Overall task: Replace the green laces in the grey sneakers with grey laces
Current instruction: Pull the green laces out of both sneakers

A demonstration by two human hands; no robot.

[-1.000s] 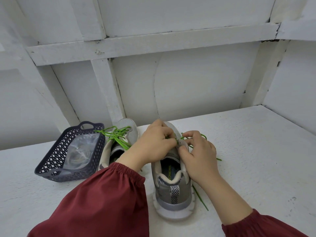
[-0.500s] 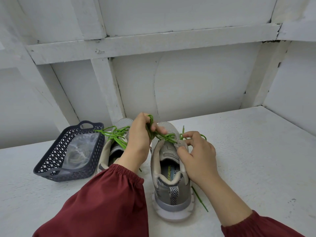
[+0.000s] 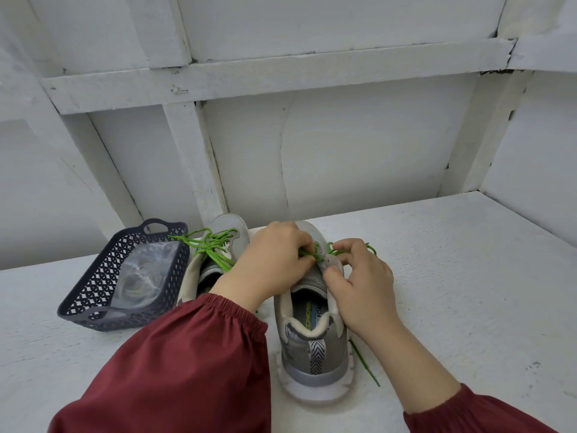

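- Left hand [image 3: 274,260] reaches across from a dark red sleeve [image 3: 187,370], fingers curled, and pinches the green lace [image 3: 312,253] at the top eyelets of the sneaker [image 3: 315,354].
- Right hand [image 3: 362,282] grips the same sneaker's upper edge, thumb pressed on the eyelet flap and forefinger hooked over it, where a loop of the lace passes; the other fingers are loosely bent.
- That grey sneaker stands on the white table [image 3: 468,292], heel towards the camera, the lace threaded through its front.
- One loose lace end [image 3: 365,367] lies on the table just beside the heel, on the right.
- A second sneaker [image 3: 224,226] stands just to the left, partly hidden by the left forearm, with its own green lace [image 3: 209,245] in a loose tangle on top.
- Left of it, touching or nearly so, sits a dark lattice basket [image 3: 93,310] holding a clear plastic bag [image 3: 146,270]; something pale is coiled inside, too blurred to tell what.
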